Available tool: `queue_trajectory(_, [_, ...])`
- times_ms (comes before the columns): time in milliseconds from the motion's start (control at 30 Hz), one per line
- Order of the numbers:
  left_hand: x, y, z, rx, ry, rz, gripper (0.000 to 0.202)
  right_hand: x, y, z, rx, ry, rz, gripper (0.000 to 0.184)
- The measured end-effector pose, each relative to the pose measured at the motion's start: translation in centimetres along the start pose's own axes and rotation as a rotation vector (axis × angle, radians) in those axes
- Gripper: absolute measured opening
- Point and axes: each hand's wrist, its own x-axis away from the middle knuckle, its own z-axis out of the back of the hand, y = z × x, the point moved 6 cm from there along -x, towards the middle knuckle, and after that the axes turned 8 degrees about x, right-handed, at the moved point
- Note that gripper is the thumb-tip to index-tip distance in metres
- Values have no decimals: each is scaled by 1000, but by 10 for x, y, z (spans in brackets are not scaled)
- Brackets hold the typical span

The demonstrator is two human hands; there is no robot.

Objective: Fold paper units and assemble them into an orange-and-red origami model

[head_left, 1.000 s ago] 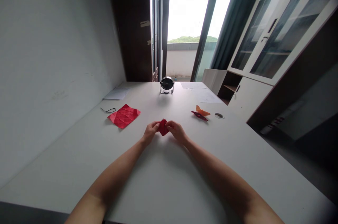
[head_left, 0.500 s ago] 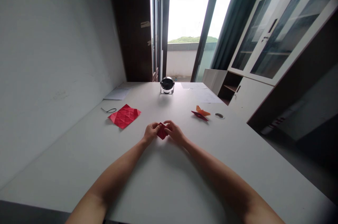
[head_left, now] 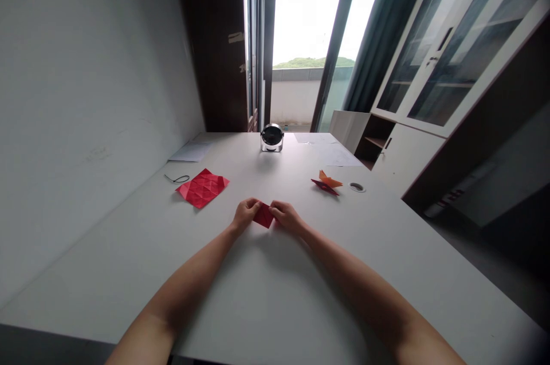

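Observation:
Between my two hands is a small folded piece of red origami paper, held just over the white table. My left hand pinches its left side, thumb on the near face. At its right edge my right hand has thumb and fingers closed on the paper. Creases cross the visible face; the far side is hidden. To the left lies a larger creased red sheet, unfolded. Over on the right an orange folded paper rests against a dark red folded paper.
A black cord loop lies beyond the red sheet. Farther back stands a round black device on a metal stand. White papers lie along the back edges. A round table grommet sits at the right, and a wall borders the left.
The right fingers, earlier raised and spread over the paper, are now closed on its right edge. The folded red paper has turned slightly and shows a wider, flatter face.

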Motion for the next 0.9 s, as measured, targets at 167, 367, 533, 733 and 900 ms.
queue_trajectory(167, [1, 4, -8, -30, -117, 30, 33, 1, -6, 3, -16, 12, 41, 37])
queue_trajectory(367, [-1, 5, -5, -51, -57, 6, 33, -2, 2, 3, -106, 38, 5, 40])
queue_trajectory(533, [-4, 0, 5, 10, 38, 29, 34, -5, 10, 5, -256, 71, -78, 42])
queue_trajectory(733, [-6, -2, 7, 190, 116, 66, 35, -4, 6, 7, -417, 58, -57, 22])
queue_trajectory(900, [-5, 1, 7, 214, 148, 93, 37, -3, 1, 10, -442, 46, 0, 28])
